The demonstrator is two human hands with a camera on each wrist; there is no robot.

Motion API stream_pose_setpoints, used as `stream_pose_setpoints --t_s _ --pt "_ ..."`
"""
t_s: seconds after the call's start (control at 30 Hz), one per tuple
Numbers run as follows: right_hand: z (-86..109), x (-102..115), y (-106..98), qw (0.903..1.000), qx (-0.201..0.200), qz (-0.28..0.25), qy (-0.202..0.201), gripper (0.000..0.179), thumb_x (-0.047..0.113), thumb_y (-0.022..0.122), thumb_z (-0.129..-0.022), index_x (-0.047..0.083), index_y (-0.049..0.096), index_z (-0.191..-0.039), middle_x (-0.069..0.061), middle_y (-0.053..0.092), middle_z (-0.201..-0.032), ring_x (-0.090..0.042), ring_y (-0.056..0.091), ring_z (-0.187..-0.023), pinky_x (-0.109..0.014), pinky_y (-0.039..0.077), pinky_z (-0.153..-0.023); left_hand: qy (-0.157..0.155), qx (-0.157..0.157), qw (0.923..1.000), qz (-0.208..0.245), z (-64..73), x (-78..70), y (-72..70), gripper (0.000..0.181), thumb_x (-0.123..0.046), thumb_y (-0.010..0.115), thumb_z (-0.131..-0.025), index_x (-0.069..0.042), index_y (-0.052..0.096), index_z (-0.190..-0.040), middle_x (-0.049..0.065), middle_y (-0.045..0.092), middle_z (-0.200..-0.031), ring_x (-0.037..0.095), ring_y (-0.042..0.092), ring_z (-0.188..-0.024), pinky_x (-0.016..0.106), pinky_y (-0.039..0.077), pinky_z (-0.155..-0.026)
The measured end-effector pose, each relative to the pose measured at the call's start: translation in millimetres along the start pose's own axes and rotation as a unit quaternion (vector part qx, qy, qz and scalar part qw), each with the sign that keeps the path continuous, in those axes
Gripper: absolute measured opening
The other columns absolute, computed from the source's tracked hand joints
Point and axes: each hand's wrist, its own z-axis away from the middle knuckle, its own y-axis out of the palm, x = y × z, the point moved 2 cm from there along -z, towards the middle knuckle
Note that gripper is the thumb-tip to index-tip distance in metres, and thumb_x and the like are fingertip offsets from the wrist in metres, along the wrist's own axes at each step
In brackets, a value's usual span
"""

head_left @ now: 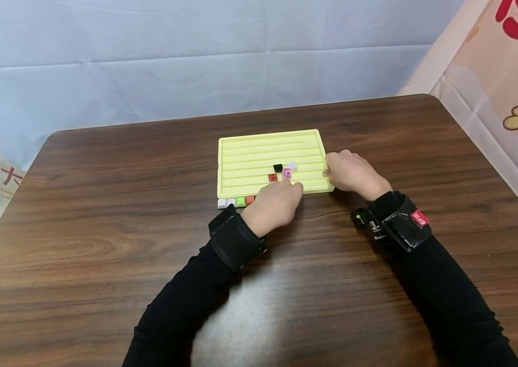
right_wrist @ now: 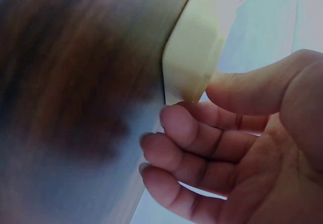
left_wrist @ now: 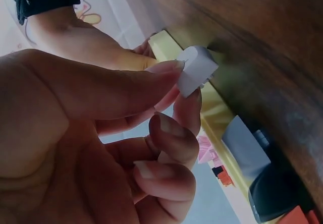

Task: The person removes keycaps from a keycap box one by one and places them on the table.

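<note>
A pale yellow ridged tray lies on the table. My left hand is at its front edge, pinching a white keycap between thumb and index finger, close by the tray's side wall. My right hand grips the tray's front right corner, with the thumb on the rim and the fingers curled at the outer wall. On the tray lie a black keycap, a red one, a pink one and a whitish one.
Along the tray's front edge runs a row of keycaps, among them a green one and a red one; my left hand hides part of this row. The brown wooden table extends all round. A pale cloth hangs behind it.
</note>
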Motion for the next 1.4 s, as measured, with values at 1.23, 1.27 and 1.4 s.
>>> stream_pose_setpoints --t_s 1.23,1.27,1.4 --pt "-2.0 0.1 -0.6 1.0 0.003 0.0 0.007 0.012 0.01 0.051 -0.092 0.0 0.052 -0.085 -0.01 0.044 -0.066 -0.023 0.044 -0.056 -0.031 0.034 -0.054 0.01 -0.068 0.9966 -0.045 2.9 -3.2 1.1 0.017 -0.007 0.05 -0.091 -0.008 0.063 -0.102 0.007 0.058 -0.087 0.02 0.057 -0.08 0.032 0.049 -0.059" --pt "-2.1 0.1 -0.5 1.0 0.003 -0.001 0.008 0.012 0.01 0.051 -0.092 -0.001 0.052 -0.085 -0.01 0.044 -0.067 -0.023 0.044 -0.057 -0.031 0.034 -0.054 0.01 -0.07 0.9964 -0.047 2.6 -3.1 1.5 0.017 -0.007 0.049 -0.092 -0.008 0.063 -0.102 0.007 0.058 -0.087 0.02 0.057 -0.08 0.032 0.049 -0.059" --pt "-2.0 0.2 -0.5 1.0 0.003 0.0 0.007 0.012 0.009 0.051 -0.092 -0.001 0.053 -0.086 -0.01 0.045 -0.067 -0.023 0.044 -0.057 -0.031 0.034 -0.054 0.013 -0.079 0.9955 -0.05 2.6 -2.6 2.2 0.017 -0.006 0.048 -0.092 -0.007 0.063 -0.099 0.007 0.058 -0.086 0.02 0.058 -0.079 0.032 0.049 -0.059"
